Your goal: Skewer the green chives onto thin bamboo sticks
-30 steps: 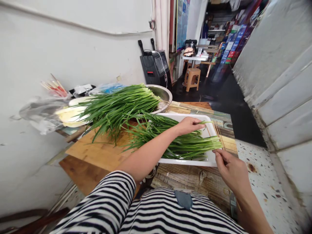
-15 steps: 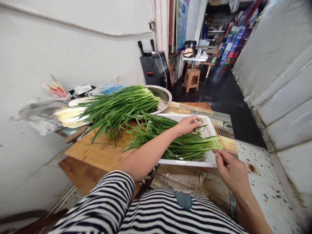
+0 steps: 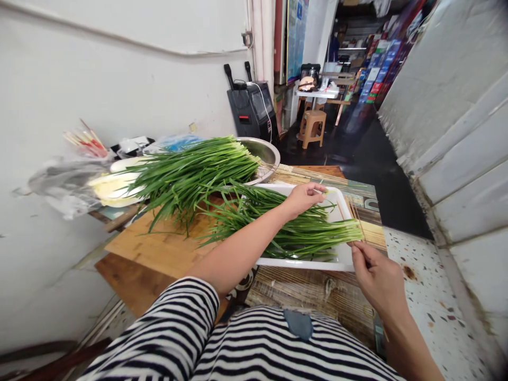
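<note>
Long green garlic chives (image 3: 313, 235) lie in a white rectangular tray (image 3: 305, 263), their pale cut ends toward the right. Above the tray's far side, my left hand (image 3: 305, 200) is closed in a pinch, with a small pale green chive end showing at its fingertips. My right hand (image 3: 377, 275) is at the tray's near right corner, beside the cut ends. Its thumb and forefinger pinch a thin wooden skewer, mostly hidden by the hand; part of it shows below the palm. A bigger heap of chives (image 3: 198, 169) rests across a steel bowl (image 3: 272, 153).
Several skewers (image 3: 357, 214) lie by the tray's right end. A wooden board (image 3: 151, 246) is on the left, with cut cabbage (image 3: 115, 189) and plastic bags (image 3: 63, 182) behind it. Past the table stand a black speaker-like case (image 3: 254, 114) and a brown stool (image 3: 312, 128).
My left hand has risen slightly and moved a little away from the chives, its fingers drawing closer together. My right hand has barely moved at the cut ends.
</note>
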